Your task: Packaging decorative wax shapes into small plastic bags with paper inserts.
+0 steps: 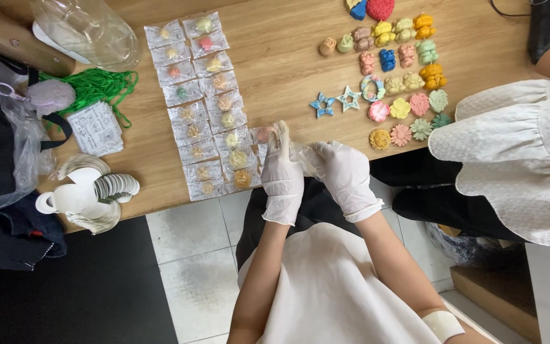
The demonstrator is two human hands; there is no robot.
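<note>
Both hands are gloved in white and working right at the near edge of the wooden table (275, 57). The left hand (281, 175) has its fingers pointing up and away, pinched on a small clear plastic packet (267, 135) with a pinkish moulded piece inside; that packet sits just at the table's edge, touching the last of the bagged rows. The right hand (346, 173) is closed on the other end of the clear film (302, 155), which stretches crumpled between the two gloves. So both grips are closed on the same wrapper, left at the top, right at the lower side. To the left of the hands, two neat columns of sealed packets (206, 102) run away across the table, each one holding a small coloured piece: yellow, pink, green, cream. Over on the right, well apart from the hands, the unwrapped moulded figures (402, 70) are laid out in rows: flowers, little bears, two blue stars (336, 102), a red heart shape (380, 9) at the far edge. At the far left there's a tangle of green cord (100, 86), a printed card (95, 127), a big clear plastic bag (87, 28), and a fanned stack of white round tags (93, 191) by the near edge. Another person in a white textured garment (517, 159) stands at the right side of the table.
</note>
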